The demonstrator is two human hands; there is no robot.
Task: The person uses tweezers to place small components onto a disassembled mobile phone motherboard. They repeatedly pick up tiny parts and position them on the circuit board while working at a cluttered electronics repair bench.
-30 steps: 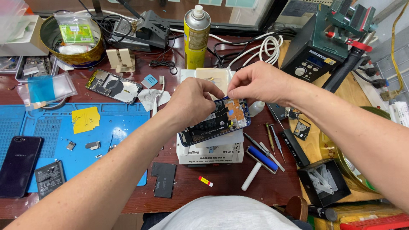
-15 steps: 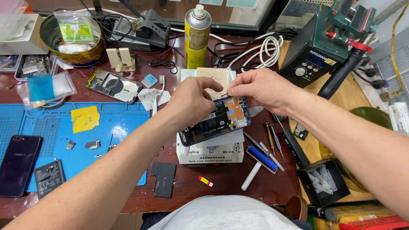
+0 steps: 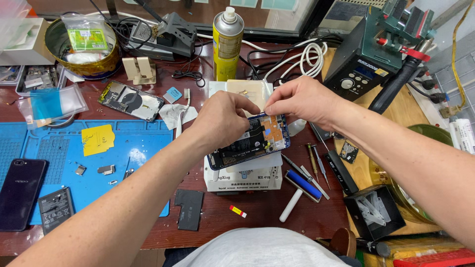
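An opened phone (image 3: 257, 141) with a blue frame lies face down on a white box (image 3: 242, 179) in the middle of the bench, its battery and orange board exposed. My left hand (image 3: 222, 118) rests over the phone's upper left part, thumb and forefinger pinched together at its top edge. My right hand (image 3: 297, 101) comes in from the right, its fingertips pinched at the same spot and touching those of the left. Both seem to hold a small thin piece there, which the fingertips mostly hide.
A yellow spray can (image 3: 227, 39) and a dark green soldering station (image 3: 366, 64) stand behind. Left lies a blue mat (image 3: 138, 143) with a dark phone (image 3: 20, 193), a battery (image 3: 54, 210) and small parts. Screwdrivers (image 3: 316, 165) and a black tray (image 3: 378, 212) sit right.
My two hands have closed in slightly so that their fingertips meet at the phone's top edge. The phone and the box have stayed in place.
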